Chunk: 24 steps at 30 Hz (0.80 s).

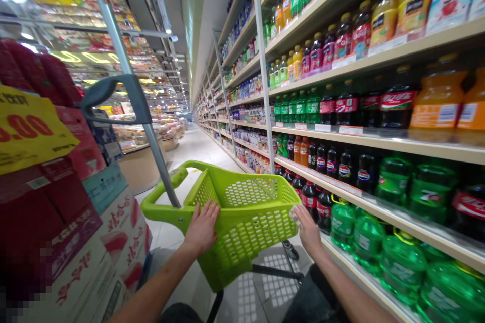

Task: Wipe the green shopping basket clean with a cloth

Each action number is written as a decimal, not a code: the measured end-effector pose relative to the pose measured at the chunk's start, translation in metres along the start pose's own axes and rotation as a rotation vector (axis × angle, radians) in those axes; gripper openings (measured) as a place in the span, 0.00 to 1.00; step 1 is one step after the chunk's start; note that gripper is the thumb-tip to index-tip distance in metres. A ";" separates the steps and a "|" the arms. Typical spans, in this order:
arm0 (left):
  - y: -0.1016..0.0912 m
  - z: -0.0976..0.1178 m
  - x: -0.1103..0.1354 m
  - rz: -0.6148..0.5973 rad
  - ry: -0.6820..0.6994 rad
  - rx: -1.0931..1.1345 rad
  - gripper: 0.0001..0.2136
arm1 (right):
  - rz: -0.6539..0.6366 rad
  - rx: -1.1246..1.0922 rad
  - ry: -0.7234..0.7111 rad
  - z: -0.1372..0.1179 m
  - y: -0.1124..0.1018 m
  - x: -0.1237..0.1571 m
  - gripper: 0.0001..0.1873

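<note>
A lime-green plastic shopping basket (246,222) sits tilted in front of me on a wheeled frame in a supermarket aisle. Nothing lies inside it. My left hand (202,227) rests on its near left rim, fingers stretched over the edge. My right hand (306,229) presses against its near right corner, fingers curled on the rim. A grey trolley handle pole (151,146) rises from behind the basket's left side.
Long shelves (379,144) of soda and juice bottles run along the right, close to my right arm. Stacked red and white cartons (76,242) with a yellow price sign (30,128) stand at the left. The tiled aisle (197,149) stretches ahead.
</note>
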State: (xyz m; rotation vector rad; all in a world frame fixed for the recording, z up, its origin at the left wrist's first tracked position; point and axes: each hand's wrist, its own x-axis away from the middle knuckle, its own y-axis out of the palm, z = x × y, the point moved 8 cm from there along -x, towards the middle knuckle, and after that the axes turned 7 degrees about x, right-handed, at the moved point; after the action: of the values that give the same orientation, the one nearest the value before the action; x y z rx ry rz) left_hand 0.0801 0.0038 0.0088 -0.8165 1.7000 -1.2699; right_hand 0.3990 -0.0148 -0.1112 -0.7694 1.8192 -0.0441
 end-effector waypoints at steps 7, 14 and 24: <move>0.001 0.002 0.003 -0.008 0.027 0.050 0.34 | -0.212 -0.187 -0.267 -0.107 0.038 -0.004 0.27; -0.002 -0.015 0.028 0.104 0.087 -0.003 0.30 | -0.215 -0.235 -0.434 -0.175 0.046 -0.008 0.25; 0.035 -0.036 0.078 0.126 0.144 -0.058 0.30 | -0.290 -0.072 -0.590 -0.208 0.066 0.015 0.20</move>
State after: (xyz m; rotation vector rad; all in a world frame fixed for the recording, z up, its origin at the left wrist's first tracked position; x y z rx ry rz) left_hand 0.0130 -0.0399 -0.0385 -0.6533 1.8794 -1.2231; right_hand 0.1855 -0.0388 -0.0673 -0.9730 1.1500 0.0553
